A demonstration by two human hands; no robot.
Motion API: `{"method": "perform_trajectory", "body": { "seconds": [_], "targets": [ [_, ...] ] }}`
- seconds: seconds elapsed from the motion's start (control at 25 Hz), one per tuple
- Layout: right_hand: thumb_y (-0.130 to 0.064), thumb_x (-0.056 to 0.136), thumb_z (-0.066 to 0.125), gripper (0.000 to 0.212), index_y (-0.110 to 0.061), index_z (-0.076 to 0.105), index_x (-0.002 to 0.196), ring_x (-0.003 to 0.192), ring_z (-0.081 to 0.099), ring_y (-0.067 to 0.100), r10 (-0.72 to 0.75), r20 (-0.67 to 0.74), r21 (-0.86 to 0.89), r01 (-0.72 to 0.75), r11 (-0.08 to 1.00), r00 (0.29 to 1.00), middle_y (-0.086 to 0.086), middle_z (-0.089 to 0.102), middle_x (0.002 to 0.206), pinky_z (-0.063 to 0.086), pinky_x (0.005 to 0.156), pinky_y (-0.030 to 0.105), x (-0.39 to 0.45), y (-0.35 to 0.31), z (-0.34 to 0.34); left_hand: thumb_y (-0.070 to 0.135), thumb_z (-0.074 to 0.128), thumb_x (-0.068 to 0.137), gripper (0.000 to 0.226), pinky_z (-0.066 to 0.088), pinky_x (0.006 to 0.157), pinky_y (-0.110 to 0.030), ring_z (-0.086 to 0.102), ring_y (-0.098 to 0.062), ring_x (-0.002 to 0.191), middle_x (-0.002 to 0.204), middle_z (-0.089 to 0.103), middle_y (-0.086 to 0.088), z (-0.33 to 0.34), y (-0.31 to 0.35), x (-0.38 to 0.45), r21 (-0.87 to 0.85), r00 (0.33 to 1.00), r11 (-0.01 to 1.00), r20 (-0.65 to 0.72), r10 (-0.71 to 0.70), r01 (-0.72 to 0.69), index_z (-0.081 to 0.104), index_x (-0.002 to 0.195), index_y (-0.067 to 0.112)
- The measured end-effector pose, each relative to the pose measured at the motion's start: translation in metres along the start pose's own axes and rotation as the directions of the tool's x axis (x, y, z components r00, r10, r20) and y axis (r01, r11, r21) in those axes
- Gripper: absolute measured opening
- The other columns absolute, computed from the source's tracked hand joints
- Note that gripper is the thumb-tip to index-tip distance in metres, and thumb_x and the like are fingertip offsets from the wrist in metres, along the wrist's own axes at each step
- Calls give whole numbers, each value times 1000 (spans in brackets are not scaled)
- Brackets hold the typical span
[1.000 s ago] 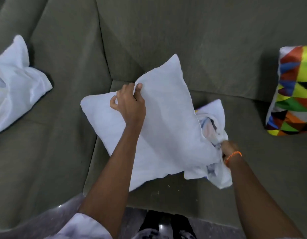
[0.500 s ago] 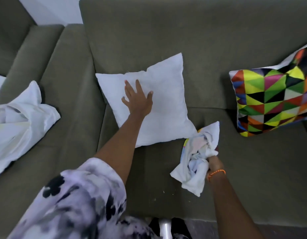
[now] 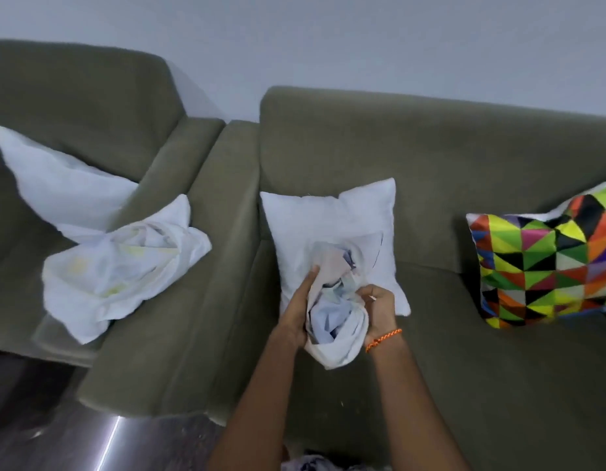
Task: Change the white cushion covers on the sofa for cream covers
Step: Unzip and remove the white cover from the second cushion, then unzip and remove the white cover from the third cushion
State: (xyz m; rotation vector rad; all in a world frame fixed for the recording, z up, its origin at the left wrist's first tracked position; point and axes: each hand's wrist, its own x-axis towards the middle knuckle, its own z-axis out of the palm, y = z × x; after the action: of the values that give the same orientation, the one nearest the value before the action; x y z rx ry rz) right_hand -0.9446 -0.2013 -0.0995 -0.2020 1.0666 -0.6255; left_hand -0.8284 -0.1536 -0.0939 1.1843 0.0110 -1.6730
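We grip the bunched cover (image 3: pixel 335 321) in both hands, left hand (image 3: pixel 300 311) and right hand (image 3: pixel 380 309); it hangs before the bare white cushion (image 3: pixel 332 215) on the sofa (image 3: pixel 430 147).

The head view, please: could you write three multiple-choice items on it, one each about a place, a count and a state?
1. Where does the plain white cushion rest?
A. on the floor
B. against the sofa backrest
C. on the armrest

2. How many multicoloured triangle-patterned cushions show?
A. one
B. two
C. three

3. What state is the cover in the hands in?
A. folded flat
B. bunched up
C. fitted on a cushion

Answers:
1 B, it leans on the seat back.
2 A, only one patterned cushion, at right.
3 B, left hand and right hand grip it crumpled.
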Motion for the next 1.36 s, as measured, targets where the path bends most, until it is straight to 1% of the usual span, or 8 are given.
{"method": "perform_trajectory", "body": {
  "seconds": [0.2, 0.28, 0.4, 0.56, 0.68, 0.92, 1.2, 1.36],
  "targets": [
    [-34, 93, 53, 19, -22, 57, 108, 91, 56, 32, 34, 477, -174, 57, 983, 878, 7, 73, 84, 50, 78, 37, -13, 3, 143, 14, 58, 91, 28, 56, 78, -34, 67, -27, 94, 114, 68, -15, -72, 99, -62, 122, 815, 868, -302, 495, -482, 60, 119, 10],
    [-28, 77, 75, 61, -17, 48, 130, 102, 54, 32, 90, 627, -197, 46, 979, 774, 11, 72, 96, 50, 90, 30, -5, 19, 201, 13, 57, 91, 32, 55, 85, -39, 65, -30, 99, 117, 66, -17, -106, 141, -88, 102, 747, 804, -317, 585, -586, 57, 123, 8],
    [-30, 85, 63, 36, -9, 60, 113, 105, 54, 27, -6, 652, -171, 155, 973, 758, 11, 64, 103, 39, 102, 36, -3, 47, 262, 25, 62, 85, 42, 51, 94, -42, 64, -32, 106, 118, 66, -15, -145, 195, -121, 129, 703, 766, -325, 633, -630, 58, 124, 9],
    [-41, 90, 53, 22, -25, 61, 102, 104, 60, 30, -21, 434, -482, 251, 839, 901, 6, 65, 99, 51, 86, 39, 6, 116, 293, 49, 57, 80, 65, 45, 98, -39, 55, -23, 111, 125, 55, -1, -211, 211, -120, 493, 563, 793, -563, 604, -357, 40, 131, 12],
    [-47, 90, 50, 49, -29, 40, 135, 116, 52, 28, 96, 217, -737, 99, 669, 971, 1, 48, 136, 46, 92, 43, 24, 148, 255, 56, 55, 71, 87, 37, 106, -48, 51, -34, 121, 135, 51, -12, -239, 175, -99, 576, 564, 813, -644, 517, -88, 29, 142, 13],
    [-27, 95, 49, 18, -14, 61, 97, 75, 59, 18, 38, 71, -613, 14, 790, 997, 5, 64, 92, 48, 71, 33, 23, 104, 181, 6, 55, 82, 40, 25, 107, -40, 43, -29, 125, 134, 47, -10, -163, 144, -85, 728, 42, 652, -660, 750, -213, 55, 122, 13],
    [-21, 90, 51, 19, -12, 66, 98, 84, 65, 19, -185, 96, -378, 208, 902, 978, 3, 71, 93, 51, 74, 30, -37, -17, 93, 9, 50, 88, 12, 52, 77, -32, 62, -22, 76, 90, 68, -6, 20, 106, -30, 566, 704, 686, -240, 668, -458, 61, 88, 12],
    [-17, 89, 53, 15, -15, 67, 93, 77, 67, 13, -340, -59, -303, 308, 902, 939, -1, 72, 86, 51, 65, 26, -74, -83, -4, 14, 48, 90, 14, 45, 75, -28, 64, -20, 85, 88, 68, -2, 134, 30, -7, 677, 859, 622, 30, 511, -393, 61, 86, 15]
  ]
}}
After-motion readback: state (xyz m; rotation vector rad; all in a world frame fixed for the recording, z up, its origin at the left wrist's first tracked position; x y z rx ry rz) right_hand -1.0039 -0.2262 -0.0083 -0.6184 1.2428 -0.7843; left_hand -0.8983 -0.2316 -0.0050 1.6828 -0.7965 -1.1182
